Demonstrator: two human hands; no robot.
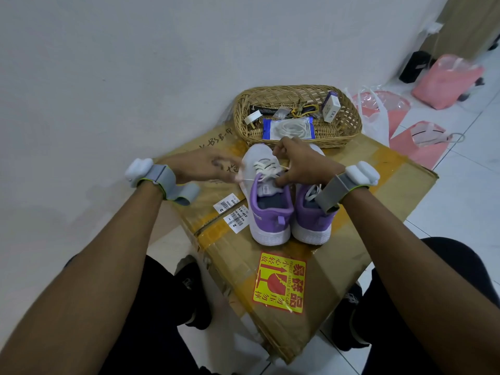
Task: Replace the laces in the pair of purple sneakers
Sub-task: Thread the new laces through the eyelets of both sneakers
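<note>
Wicker basket (242, 112) — lace packet (288, 128), box (331, 109) inside, right hand (303, 164) pinching sneaker lace (263, 169), left hand (205, 169) blurred, grip unclear

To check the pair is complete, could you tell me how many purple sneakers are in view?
2, side by side on the cardboard box: left sneaker, right sneaker.

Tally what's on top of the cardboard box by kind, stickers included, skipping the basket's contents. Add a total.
Purple sneakers: 2
Wicker basket: 1
White barcode labels: 2
Fragile sticker: 1
Total: 6
</note>
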